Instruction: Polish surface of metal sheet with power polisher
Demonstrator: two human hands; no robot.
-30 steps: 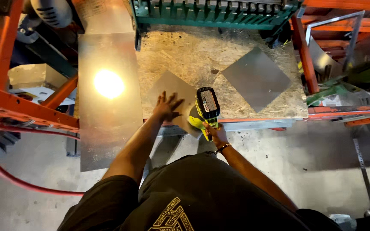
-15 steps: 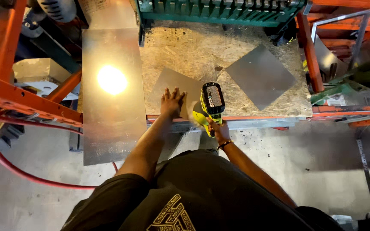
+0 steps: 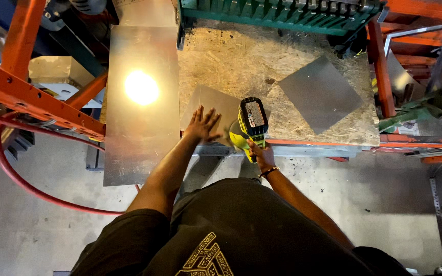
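My left hand (image 3: 202, 124) lies flat with fingers spread on a small grey metal sheet (image 3: 215, 106) at the near edge of a chipboard bench top (image 3: 241, 59). My right hand (image 3: 258, 152) grips the handle of a yellow-green and black cordless power tool (image 3: 250, 124), held upright at the sheet's right corner. A second square metal sheet (image 3: 320, 94) lies loose on the bench to the right.
A long shiny metal panel (image 3: 141, 102) with a bright light glare hangs over the bench's left side. Orange steel beams (image 3: 37, 97) run at left and right. A green machine (image 3: 282, 13) sits at the back. A red hose (image 3: 16, 176) curves over the concrete floor.
Both hands and the tool keep their places on the sheet. The view has shifted slightly.
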